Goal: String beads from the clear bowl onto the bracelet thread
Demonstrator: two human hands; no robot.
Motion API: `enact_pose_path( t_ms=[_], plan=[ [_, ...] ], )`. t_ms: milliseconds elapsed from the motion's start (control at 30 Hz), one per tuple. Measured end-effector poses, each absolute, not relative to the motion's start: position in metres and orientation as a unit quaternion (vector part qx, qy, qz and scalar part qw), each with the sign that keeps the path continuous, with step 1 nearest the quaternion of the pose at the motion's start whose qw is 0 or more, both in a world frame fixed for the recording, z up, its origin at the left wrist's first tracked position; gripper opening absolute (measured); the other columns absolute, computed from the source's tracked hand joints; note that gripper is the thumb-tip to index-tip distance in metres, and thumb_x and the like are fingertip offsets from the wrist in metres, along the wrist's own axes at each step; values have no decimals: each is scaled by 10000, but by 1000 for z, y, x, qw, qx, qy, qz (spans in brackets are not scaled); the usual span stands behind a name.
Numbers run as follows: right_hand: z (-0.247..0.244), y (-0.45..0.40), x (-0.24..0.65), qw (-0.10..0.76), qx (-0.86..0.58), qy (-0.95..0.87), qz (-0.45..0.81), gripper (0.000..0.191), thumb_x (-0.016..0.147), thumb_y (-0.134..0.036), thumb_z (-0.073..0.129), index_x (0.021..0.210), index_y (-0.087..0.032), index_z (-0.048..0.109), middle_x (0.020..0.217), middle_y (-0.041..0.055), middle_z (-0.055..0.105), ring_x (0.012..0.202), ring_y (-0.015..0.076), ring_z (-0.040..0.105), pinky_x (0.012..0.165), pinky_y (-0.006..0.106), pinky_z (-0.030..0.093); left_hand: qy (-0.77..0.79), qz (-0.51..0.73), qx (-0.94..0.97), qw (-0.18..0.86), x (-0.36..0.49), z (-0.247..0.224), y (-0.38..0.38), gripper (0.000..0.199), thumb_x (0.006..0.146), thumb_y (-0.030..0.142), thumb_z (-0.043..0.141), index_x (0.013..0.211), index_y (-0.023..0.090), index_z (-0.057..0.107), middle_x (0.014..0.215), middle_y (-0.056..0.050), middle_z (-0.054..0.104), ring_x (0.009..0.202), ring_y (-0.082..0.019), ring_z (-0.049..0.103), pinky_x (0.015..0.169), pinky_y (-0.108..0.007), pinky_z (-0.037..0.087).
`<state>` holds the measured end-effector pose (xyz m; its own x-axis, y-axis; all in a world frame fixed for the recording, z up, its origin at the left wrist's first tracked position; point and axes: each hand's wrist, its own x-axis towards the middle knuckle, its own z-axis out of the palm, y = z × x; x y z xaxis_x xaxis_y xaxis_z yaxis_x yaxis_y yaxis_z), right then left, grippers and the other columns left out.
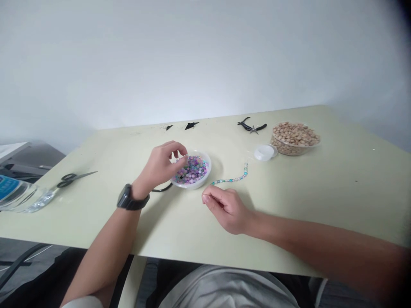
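Observation:
My left hand, with a black watch on its wrist, is over the left rim of a white bowl. Its thumb and fingertips come together in a pinch; whatever is between them is too small to make out. Purple, pink, blue and white beads fill the bowl. To the right and nearer me, my right hand is closed in a pinch at the near end of a beaded string. The string, with blue, green and pale beads, runs along the table and bends away from me at its far end.
Scissors and a clear bottle lie at the left. Black-handled pliers, a small white lidded container and a tub of tan nut-like pieces are at the back right. Black scraps lie near the wall.

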<state>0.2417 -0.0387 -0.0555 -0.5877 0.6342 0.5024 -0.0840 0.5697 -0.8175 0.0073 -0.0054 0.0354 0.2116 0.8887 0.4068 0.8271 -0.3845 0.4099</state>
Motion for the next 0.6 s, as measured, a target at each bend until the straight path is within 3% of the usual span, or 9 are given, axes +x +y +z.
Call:
enact_pose_path(
  t_ms=[100, 200, 467, 600],
  plan=[
    [-55, -39, 242, 418, -178, -786, 419, 201, 1039, -208, 511, 845, -167, 478, 614, -71, 377, 527, 46, 330, 528, 193, 271, 552, 353, 754, 52, 12, 44, -42, 16, 880, 190, 671, 892, 190, 660, 813, 14, 661, 737, -120, 576, 715, -256, 451],
    [-56, -39, 242, 423, -168, -788, 416, 179, 1035, -196, 516, 860, -169, 485, 624, -72, 402, 529, 42, 350, 531, 185, 277, 545, 380, 736, 128, 18, 34, -82, 30, 914, 198, 648, 928, 191, 621, 777, 21, 627, 669, -103, 563, 625, -230, 439],
    [-59, -41, 242, 426, -146, -796, 405, 157, 1021, -173, 527, 869, -174, 485, 631, -75, 427, 529, 36, 370, 533, 170, 290, 618, 308, 704, 165, 22, -17, -124, 172, 1038, 281, 463, 888, 204, 499, 720, 30, 562, 619, -102, 511, 553, -210, 395],
    [-59, -42, 241, 426, -143, -804, 390, 135, 1022, -167, 519, 889, -173, 496, 620, -81, 398, 516, 34, 350, 523, 170, 279, 619, 295, 708, 169, 26, -27, -121, 199, 1040, 341, 500, 920, 200, 574, 744, 22, 609, 627, -99, 535, 552, -193, 418]
  ],
)
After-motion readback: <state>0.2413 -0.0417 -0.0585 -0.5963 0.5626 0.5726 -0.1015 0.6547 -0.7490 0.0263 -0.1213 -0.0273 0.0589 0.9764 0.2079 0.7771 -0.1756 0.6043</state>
